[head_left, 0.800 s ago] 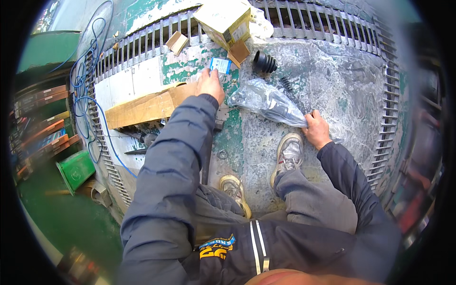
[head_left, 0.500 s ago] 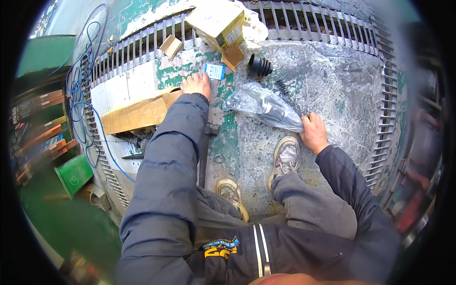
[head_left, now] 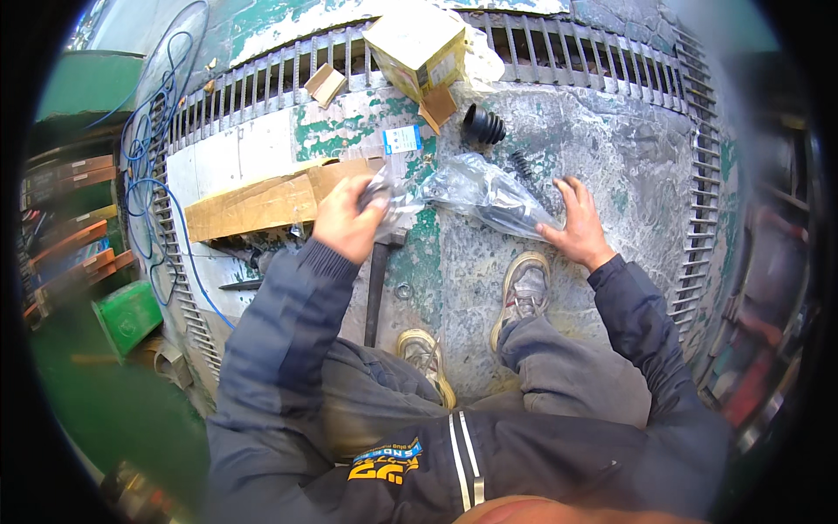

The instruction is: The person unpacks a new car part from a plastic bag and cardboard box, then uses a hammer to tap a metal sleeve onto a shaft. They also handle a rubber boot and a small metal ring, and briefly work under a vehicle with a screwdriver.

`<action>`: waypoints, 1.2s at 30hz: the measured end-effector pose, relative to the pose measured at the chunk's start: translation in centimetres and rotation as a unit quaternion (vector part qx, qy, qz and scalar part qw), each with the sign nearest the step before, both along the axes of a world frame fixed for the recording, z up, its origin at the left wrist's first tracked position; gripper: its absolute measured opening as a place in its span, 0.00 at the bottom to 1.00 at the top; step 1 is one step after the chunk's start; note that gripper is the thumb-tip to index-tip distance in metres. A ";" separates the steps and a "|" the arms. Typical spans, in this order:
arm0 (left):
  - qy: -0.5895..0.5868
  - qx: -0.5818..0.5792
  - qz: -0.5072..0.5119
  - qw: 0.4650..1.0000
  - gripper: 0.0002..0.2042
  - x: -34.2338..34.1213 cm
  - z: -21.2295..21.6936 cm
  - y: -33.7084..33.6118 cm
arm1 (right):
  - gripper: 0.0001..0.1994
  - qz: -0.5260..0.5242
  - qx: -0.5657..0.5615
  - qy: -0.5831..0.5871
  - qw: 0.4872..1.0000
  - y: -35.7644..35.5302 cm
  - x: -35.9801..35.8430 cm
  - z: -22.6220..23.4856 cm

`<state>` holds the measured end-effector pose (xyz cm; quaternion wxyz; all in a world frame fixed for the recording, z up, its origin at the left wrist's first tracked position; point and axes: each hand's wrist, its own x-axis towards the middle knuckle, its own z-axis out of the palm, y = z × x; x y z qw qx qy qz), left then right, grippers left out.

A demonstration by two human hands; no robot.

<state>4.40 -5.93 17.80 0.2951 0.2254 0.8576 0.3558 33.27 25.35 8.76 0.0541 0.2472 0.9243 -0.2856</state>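
Note:
My left hand is closed on a small clear plastic bag, above the end of a long cardboard box. What lies inside the small bag is blurred. My right hand has its fingers spread, its thumb at the near end of a larger clear plastic bag with a dark part inside. Beyond that bag are a black ribbed rubber boot and a small black coiled piece. A blue and white card lies flat on the ground.
A hammer lies left of centre, beside a small metal ring. At the far side stand an opened carton and a folded cardboard piece by a drain grate. Blue hose coils at left, near a green bin.
My left hand has drawn back toward me from beside the blue and white card and now holds the small bag. My right hand has let go of the larger bag's end and spread its fingers.

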 end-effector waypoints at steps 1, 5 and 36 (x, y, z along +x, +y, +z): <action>-0.004 0.046 0.007 0.999 0.13 0.8 2.2 -1.4 | 0.46 -0.010 -0.012 0.007 1.000 0.3 -1.2 0.5; -0.062 0.107 0.067 0.990 0.12 5.4 8.1 -6.1 | 0.41 0.049 0.014 0.233 0.971 3.4 -10.4 6.3; -0.198 0.131 0.149 0.960 0.13 8.5 6.6 -8.2 | 0.30 -0.517 -0.538 0.237 0.622 21.3 -2.9 -5.4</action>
